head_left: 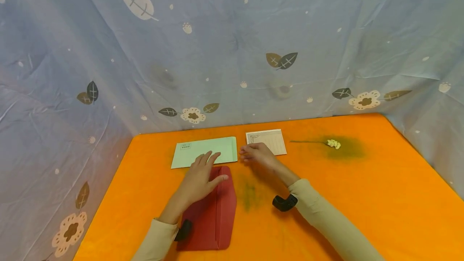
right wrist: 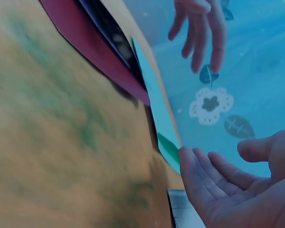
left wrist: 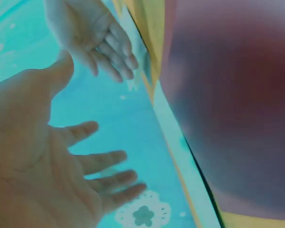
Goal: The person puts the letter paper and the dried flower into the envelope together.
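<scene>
A red envelope (head_left: 226, 208) lies at the front of the table with its flap folded out to the right. Over its top end is my left hand (head_left: 197, 180), fingers spread and thumb out, holding nothing. Behind it lies a pale green envelope (head_left: 206, 148) with a small printed box in its upper left corner. My right hand (head_left: 259, 154) hovers between the green envelope's right end and a cream printed card (head_left: 272, 140), its fingers extended and nothing in them. In the right wrist view its fingertips overlap the end of the green envelope (right wrist: 154, 104).
A dried flower (head_left: 333, 144) with a thin stem lies to the right of the card on the orange tabletop (head_left: 362, 196). Blue patterned curtains (head_left: 232, 51) enclose the back and both sides. Each wrist wears a black camera mount (head_left: 284, 203).
</scene>
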`<state>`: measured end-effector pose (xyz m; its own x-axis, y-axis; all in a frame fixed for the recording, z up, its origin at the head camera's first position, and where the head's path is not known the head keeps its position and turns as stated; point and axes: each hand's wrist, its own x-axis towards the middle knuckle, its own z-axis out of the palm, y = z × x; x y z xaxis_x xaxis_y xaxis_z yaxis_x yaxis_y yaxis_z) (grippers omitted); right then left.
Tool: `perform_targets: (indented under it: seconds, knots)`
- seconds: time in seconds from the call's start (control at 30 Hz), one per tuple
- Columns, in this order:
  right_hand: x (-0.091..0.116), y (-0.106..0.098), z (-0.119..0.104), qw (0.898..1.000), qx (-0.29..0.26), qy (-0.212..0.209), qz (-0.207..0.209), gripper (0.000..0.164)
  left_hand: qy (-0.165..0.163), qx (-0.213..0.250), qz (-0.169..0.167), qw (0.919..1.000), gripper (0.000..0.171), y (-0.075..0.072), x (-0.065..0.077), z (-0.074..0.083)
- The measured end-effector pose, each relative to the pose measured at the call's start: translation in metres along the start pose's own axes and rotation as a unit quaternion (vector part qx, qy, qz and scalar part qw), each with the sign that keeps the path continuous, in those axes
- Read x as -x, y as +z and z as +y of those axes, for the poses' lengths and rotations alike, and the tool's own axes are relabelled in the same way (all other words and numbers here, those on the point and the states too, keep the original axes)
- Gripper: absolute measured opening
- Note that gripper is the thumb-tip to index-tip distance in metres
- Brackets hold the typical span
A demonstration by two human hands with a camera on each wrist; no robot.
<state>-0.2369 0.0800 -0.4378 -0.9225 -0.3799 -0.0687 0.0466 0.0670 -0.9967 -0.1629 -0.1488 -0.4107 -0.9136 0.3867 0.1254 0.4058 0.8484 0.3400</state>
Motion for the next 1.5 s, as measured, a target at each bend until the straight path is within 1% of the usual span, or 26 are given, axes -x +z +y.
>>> perform_targets:
  seconds: [0.07,0.13,0.23,0.33,0.43,0.5,0.6,0.7,0.8,0.87,1.0,1.07,1.17,1.37,1.5]
  knots:
    - [-0.006,-0.002,0.001,1.0,0.001,0.001,0.001,0.041,0.013,0.014,-0.001,0.9998,0.071,0.001,-0.011,-0.004]
    - [-0.011,-0.002,0.001,1.0,-0.001,0.003,0.001,0.041,0.024,0.022,-0.008,0.9994,0.069,0.003,-0.023,-0.008]
    - [-0.018,-0.001,0.003,1.0,-0.009,0.015,0.004,0.042,0.037,0.013,-0.016,0.9991,0.066,0.006,-0.043,-0.016]
    - [-0.025,0.002,0.004,0.999,-0.011,0.029,0.008,0.042,0.032,-0.013,-0.04,0.9986,0.066,0.01,-0.062,-0.025]
    - [-0.033,0.006,0.006,0.999,-0.009,0.038,0.007,0.041,0.018,-0.034,-0.081,0.9959,0.073,0.012,-0.08,-0.032]
    - [-0.036,0.008,0.007,0.999,-0.007,0.044,0.006,0.04,0.011,-0.047,-0.114,0.9924,0.08,0.013,-0.091,-0.035]
    - [-0.04,0.011,0.009,0.999,-0.002,0.047,0.0,0.039,0.006,-0.075,-0.157,0.9846,0.09,0.014,-0.101,-0.038]
    - [-0.041,0.013,0.012,0.999,0.004,0.055,0.001,0.039,0.004,-0.107,-0.191,0.9757,0.095,0.014,-0.108,-0.04]
    - [-0.042,0.014,0.013,0.998,0.016,0.055,0.004,0.038,0.003,-0.115,-0.211,0.9708,0.096,0.013,-0.114,-0.041]
    - [-0.042,0.015,0.014,0.998,0.027,0.051,0.006,0.037,0.006,-0.099,-0.217,0.9711,0.097,0.013,-0.117,-0.042]
    - [-0.044,0.017,0.015,0.998,0.049,0.038,0.002,0.034,0.025,-0.059,-0.212,0.9751,0.097,0.012,-0.122,-0.044]
    - [-0.043,0.018,0.015,0.998,0.059,0.034,0.002,0.033,0.032,-0.05,-0.208,0.9762,0.096,0.013,-0.123,-0.044]
    - [-0.042,0.019,0.015,0.998,0.06,0.03,0.001,0.032,0.033,-0.058,-0.199,0.9776,0.093,0.013,-0.124,-0.044]
    - [-0.04,0.017,0.017,0.999,0.025,0.026,-0.003,0.031,0.032,-0.073,-0.164,0.9833,0.08,0.014,-0.122,-0.042]
    - [-0.036,0.013,0.016,1.0,0.014,0.015,-0.013,0.031,0.03,-0.076,-0.152,0.985,0.08,0.015,-0.12,-0.043]
